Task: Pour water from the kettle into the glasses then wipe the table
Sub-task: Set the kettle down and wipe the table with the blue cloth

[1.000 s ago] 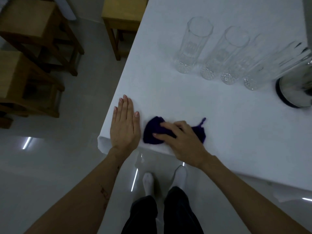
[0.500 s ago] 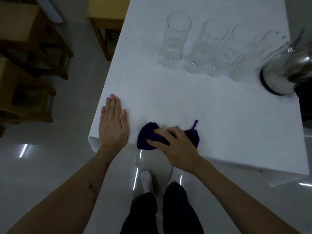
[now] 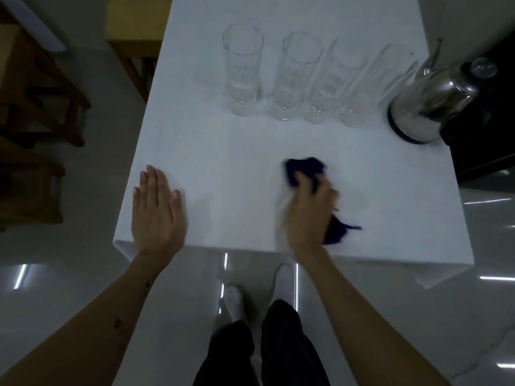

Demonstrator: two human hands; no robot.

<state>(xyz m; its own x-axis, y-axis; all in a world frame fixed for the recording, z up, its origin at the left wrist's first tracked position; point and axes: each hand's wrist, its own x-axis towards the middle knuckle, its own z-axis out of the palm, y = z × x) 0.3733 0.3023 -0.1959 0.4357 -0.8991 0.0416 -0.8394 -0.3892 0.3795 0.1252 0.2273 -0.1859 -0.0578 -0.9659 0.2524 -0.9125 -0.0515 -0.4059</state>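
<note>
Several tall clear glasses [image 3: 243, 71] stand in a row across the far part of the white table [image 3: 223, 151]. A shiny steel kettle [image 3: 434, 101] stands to their right at the table's right edge. My right hand [image 3: 309, 210] presses a dark purple cloth [image 3: 303, 168] onto the table near the front middle, blurred by motion; cloth shows ahead of the fingers and behind the wrist. My left hand [image 3: 156, 213] lies flat, fingers together, on the front left corner of the table, holding nothing.
Wooden chairs [image 3: 36, 112] stand on the left over a glossy grey floor, and a yellow stool [image 3: 133, 20] sits at the table's far left. A black surface [image 3: 485, 129] adjoins the kettle on the right. My legs and white socks are below the front edge.
My right hand has swept the cloth from beside my left hand to the right and farther onto the table. The left hand stays flat. The view has shifted right.
</note>
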